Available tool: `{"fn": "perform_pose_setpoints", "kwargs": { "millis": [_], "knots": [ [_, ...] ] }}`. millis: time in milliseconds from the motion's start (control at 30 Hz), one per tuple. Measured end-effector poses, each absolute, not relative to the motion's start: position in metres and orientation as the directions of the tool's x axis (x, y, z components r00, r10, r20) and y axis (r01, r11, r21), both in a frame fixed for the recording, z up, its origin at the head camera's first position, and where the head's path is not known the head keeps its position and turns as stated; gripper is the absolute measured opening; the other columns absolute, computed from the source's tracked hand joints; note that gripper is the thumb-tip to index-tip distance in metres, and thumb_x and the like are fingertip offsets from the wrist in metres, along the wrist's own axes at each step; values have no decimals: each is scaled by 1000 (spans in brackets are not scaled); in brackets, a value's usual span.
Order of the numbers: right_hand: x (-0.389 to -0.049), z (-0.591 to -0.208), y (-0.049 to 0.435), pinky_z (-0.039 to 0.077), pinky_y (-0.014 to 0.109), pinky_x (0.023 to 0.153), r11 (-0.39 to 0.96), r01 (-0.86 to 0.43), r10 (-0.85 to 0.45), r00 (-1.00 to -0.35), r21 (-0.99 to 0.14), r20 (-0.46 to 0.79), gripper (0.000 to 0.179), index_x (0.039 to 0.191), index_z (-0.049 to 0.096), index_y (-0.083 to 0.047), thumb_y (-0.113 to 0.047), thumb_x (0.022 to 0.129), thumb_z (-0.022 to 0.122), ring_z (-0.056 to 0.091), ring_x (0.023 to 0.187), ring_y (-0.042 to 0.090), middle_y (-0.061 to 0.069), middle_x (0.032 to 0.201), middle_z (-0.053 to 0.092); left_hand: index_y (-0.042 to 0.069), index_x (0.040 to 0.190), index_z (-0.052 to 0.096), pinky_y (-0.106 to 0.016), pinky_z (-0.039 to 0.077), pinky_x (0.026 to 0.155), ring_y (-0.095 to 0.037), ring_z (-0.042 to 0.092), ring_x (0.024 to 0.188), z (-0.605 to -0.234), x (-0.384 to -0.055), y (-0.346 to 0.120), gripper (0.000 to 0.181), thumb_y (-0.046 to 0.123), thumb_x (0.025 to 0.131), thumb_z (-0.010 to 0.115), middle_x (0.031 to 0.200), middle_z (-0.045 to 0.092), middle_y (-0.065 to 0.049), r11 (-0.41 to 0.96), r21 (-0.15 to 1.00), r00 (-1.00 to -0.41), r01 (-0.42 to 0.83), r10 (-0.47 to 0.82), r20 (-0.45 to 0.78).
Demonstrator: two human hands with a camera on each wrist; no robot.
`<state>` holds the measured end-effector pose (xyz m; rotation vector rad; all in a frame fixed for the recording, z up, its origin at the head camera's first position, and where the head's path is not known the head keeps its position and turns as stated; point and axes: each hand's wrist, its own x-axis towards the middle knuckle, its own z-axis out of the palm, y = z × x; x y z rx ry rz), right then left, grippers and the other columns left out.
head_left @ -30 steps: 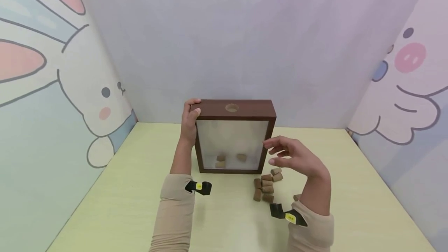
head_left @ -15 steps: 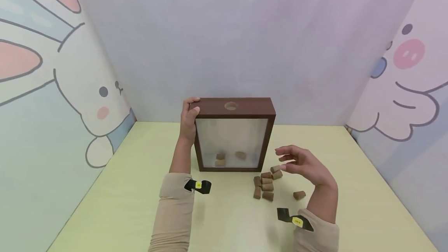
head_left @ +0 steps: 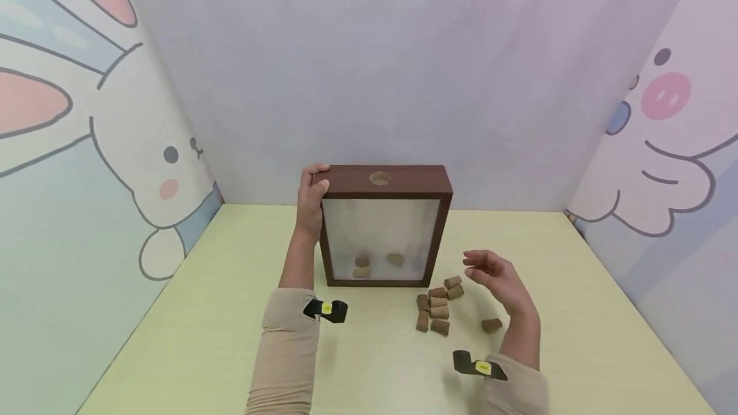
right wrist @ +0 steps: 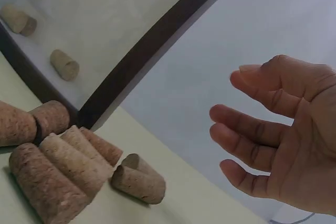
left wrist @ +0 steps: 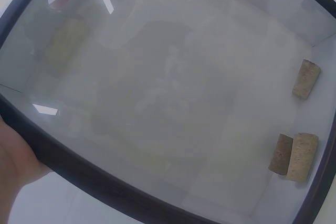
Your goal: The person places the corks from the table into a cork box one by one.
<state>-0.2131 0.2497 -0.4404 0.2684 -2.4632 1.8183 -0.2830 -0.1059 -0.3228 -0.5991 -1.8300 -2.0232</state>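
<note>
A dark brown shadow-box frame (head_left: 412,179) with a clear front stands upright on the table, a round hole (head_left: 380,179) in its top. My left hand (head_left: 310,207) grips its upper left corner, thumb on the top face. Behind the pane, 3 corks lie at the bottom, among them a pale cork (left wrist: 303,156) leaning against a darker cork (left wrist: 281,153). My right hand (head_left: 500,280) hovers right of the frame with fingers loosely bent and nothing between them. Nearest to it is a cluster of several loose corks (head_left: 439,312) by the frame's lower right corner.
One separate cork (head_left: 491,325) lies on the table beside my right forearm. The pale yellow table (head_left: 230,338) runs back to a plain light wall (head_left: 369,69). Side walls carry a cartoon rabbit (head_left: 144,146) and another cartoon animal (head_left: 663,146).
My right hand has moved away from the frame's right edge, going right and lower in the head view. The lone cork has come into fuller sight. My left hand keeps its grip.
</note>
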Motion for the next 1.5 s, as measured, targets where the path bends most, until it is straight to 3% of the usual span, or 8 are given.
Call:
{"fn": "perform_pose_setpoints", "kwargs": {
  "millis": [100,233,433,867,1200,1500],
  "knots": [
    [-219,-452,247,43,25,82,304,-123,-32,-992,-945,119,42,124,52,2,-14,88,64,56,98,19,26,118,53,-6,123,37,-44,16,100,-23,24,127,-323,-284,-106,45,21,87,40,136,30,-16,-103,846,-849,523,28,528],
    [-226,-466,245,40,37,87,380,-62,34,-996,-923,80,52,129,47,0,-24,87,66,52,106,30,25,121,51,-7,124,37,-44,17,100,-24,24,128,-323,-284,-108,46,21,88,40,138,29,-17,-104,840,-843,532,20,537],
    [-230,-481,241,38,46,89,458,32,65,-998,-888,-2,59,130,46,1,-32,86,66,49,110,36,25,122,51,-7,124,36,-44,16,100,-24,22,128,-324,-282,-108,46,21,88,39,137,28,-15,-110,840,-843,532,24,537],
    [-232,-492,231,39,45,83,536,121,133,-989,-835,-59,52,116,56,6,-27,80,73,50,99,31,18,107,55,-8,123,36,-43,17,99,-24,23,127,-323,-281,-105,46,20,88,39,136,29,-16,-110,835,-838,539,29,545],
    [-235,-493,228,40,45,81,591,93,144,-989,-801,-9,43,107,59,8,-19,77,73,53,92,32,18,97,59,-7,123,37,-44,15,100,-24,22,128,-323,-283,-104,44,20,88,39,136,30,-15,-97,835,-837,542,26,547],
    [-235,-478,232,43,42,77,548,82,160,-987,-832,8,45,115,57,5,-21,82,70,53,97,31,16,104,58,-6,124,37,-45,16,100,-24,23,128,-323,-281,-106,46,22,88,39,138,28,-15,-89,842,-844,532,24,536]
  ]
}}
